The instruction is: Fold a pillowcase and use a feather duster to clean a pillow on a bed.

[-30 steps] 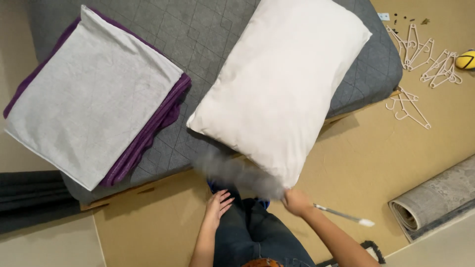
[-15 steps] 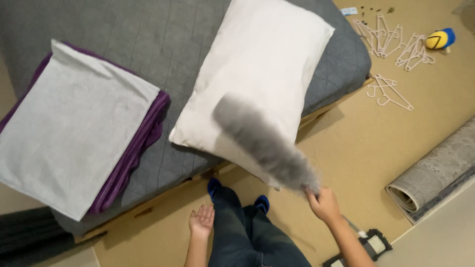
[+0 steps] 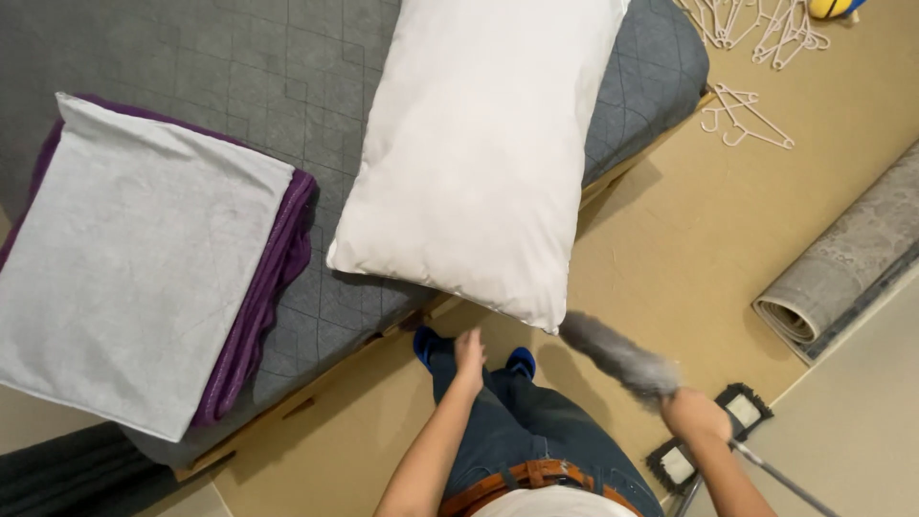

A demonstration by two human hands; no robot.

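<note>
My right hand [image 3: 696, 415] grips a grey fluffy duster [image 3: 617, 357] whose head points up-left toward the near corner of a large white pillow [image 3: 483, 153]. The pillow lies on a grey quilted mattress [image 3: 239, 86] and overhangs its near edge. My left hand [image 3: 469, 352] hangs over my jeans near the mattress edge, fingers together, holding nothing. A folded grey cloth over a purple blanket [image 3: 144, 278] lies on the left of the mattress.
A rolled grey rug [image 3: 847, 268] lies on the floor at right. Several pale plastic hangers [image 3: 747, 115] lie scattered at top right beside a yellow and blue toy [image 3: 831, 8]. A flat mop [image 3: 708, 440] with a long handle rests by my right foot.
My right hand has swung the duster off the pillow, down and to the right. My left hand rose slightly toward the mattress edge. The view shifted left.
</note>
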